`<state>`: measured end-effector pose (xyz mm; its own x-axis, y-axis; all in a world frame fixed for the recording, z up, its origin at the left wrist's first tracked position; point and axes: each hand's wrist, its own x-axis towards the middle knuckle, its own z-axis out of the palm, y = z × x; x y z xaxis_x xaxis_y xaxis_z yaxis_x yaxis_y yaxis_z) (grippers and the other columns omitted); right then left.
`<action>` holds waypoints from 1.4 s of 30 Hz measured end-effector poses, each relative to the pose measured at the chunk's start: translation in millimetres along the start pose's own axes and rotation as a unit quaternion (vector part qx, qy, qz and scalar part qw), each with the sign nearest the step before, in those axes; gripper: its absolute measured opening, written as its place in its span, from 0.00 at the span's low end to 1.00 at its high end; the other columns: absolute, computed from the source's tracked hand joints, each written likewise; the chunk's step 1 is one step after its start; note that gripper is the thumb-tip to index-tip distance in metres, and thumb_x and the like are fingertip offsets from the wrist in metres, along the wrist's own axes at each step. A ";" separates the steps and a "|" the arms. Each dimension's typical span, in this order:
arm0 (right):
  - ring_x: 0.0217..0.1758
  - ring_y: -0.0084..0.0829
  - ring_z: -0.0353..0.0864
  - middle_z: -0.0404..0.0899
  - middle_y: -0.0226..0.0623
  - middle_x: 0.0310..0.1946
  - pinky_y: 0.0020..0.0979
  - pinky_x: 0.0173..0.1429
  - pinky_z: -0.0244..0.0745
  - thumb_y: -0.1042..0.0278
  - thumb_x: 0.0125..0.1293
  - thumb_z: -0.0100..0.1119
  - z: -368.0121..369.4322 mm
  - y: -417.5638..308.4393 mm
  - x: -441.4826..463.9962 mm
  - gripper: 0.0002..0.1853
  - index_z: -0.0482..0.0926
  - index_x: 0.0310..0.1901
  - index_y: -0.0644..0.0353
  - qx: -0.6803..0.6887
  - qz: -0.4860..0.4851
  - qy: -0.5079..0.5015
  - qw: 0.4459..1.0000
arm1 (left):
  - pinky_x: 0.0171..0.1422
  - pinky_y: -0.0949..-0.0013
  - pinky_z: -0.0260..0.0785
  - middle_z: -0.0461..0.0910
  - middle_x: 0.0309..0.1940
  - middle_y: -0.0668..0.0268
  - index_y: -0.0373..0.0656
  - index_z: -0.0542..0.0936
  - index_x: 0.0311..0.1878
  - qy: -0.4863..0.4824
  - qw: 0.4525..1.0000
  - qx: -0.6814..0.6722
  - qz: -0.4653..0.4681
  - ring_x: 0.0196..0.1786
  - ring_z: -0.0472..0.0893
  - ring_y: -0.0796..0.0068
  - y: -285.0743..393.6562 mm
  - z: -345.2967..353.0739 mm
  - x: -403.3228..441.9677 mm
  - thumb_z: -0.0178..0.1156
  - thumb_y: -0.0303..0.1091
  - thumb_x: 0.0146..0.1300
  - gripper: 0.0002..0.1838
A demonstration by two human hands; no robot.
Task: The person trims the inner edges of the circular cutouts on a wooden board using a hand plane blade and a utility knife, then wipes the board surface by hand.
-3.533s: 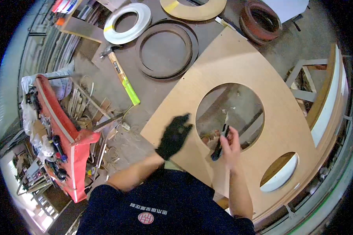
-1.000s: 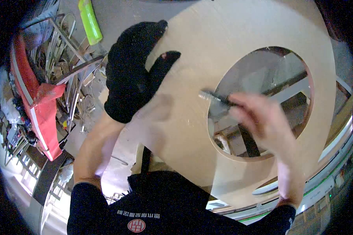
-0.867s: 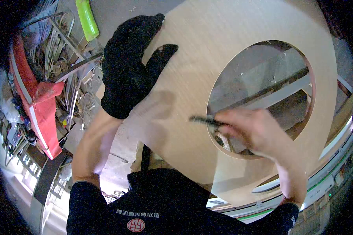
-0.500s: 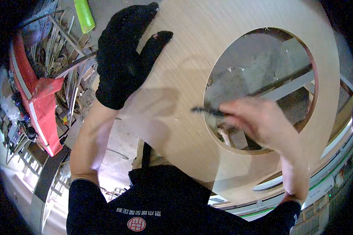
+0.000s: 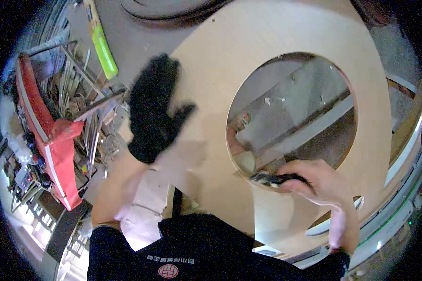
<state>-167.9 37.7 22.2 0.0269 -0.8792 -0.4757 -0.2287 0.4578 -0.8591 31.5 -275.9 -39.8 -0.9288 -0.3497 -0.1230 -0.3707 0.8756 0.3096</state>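
Observation:
My left hand (image 5: 154, 110), in a black glove, is over the left edge of a light wooden panel (image 5: 206, 84). Its thumb is spread from the fingers and nothing is held. My bare right hand (image 5: 309, 180) is closed around a dark, narrow tool (image 5: 281, 179), which looks like a utility knife. The tool points left, at the lower edge of the large round opening in the panel. Whether its tip touches the wood cannot be made out. A smaller oval opening lies at the panel's lower right, partly behind my right forearm.
A hammer with a bright green grip (image 5: 103, 51) lies at the upper left. Dark coiled strip (image 5: 169, 11) is at the top edge. A red covered surface (image 5: 61, 150) with tools stands at the left, beside scrap strips. Metal bars (image 5: 309, 131) show through the round opening.
The view has shifted, with more of the panel's top and the coil in sight. My right hand has moved down with the tool, to the opening's lower rim. My left hand appears lower in view.

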 end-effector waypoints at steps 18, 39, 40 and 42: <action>0.26 0.27 0.78 0.77 0.39 0.36 0.25 0.28 0.76 0.61 0.81 0.51 93.8 28.2 -93.0 0.15 0.69 0.62 0.58 0.369 0.051 0.645 0.667 | 0.86 0.46 0.40 0.56 0.77 0.35 0.29 0.59 0.77 0.072 0.987 -0.064 0.125 0.81 0.54 0.39 138.1 49.5 108.1 0.62 0.53 0.68 0.46; 0.33 0.25 0.83 0.83 0.39 0.37 0.27 0.38 0.80 0.71 0.78 0.54 115.0 0.1 -43.9 0.14 0.67 0.59 0.64 0.396 0.143 0.571 0.705 | 0.46 0.65 0.77 0.84 0.39 0.60 0.39 0.84 0.48 -0.190 0.721 -0.667 0.004 0.40 0.82 0.71 211.4 54.9 87.0 0.60 0.32 0.72 0.08; 0.33 0.24 0.83 0.82 0.39 0.37 0.26 0.38 0.80 0.72 0.78 0.53 114.9 -3.1 -46.9 0.13 0.67 0.59 0.63 0.417 0.141 0.560 0.702 | 0.46 0.64 0.77 0.84 0.39 0.62 0.39 0.83 0.47 -0.171 0.716 -0.673 -0.068 0.39 0.82 0.70 204.8 47.8 102.5 0.58 0.32 0.74 0.08; 0.34 0.26 0.84 0.83 0.41 0.39 0.27 0.39 0.81 0.71 0.77 0.55 111.0 -10.3 -50.9 0.15 0.66 0.59 0.63 0.464 0.128 0.579 0.658 | 0.49 0.63 0.76 0.83 0.43 0.63 0.40 0.81 0.45 -0.169 0.639 -0.741 -0.121 0.44 0.82 0.69 190.2 46.9 110.2 0.57 0.35 0.76 0.09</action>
<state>-58.9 92.4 34.3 -0.7789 -0.0219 -0.6267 0.6264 0.0209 -0.7792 -141.4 -132.3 -38.7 -0.8838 -0.1037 -0.4562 -0.3294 -0.5546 0.7642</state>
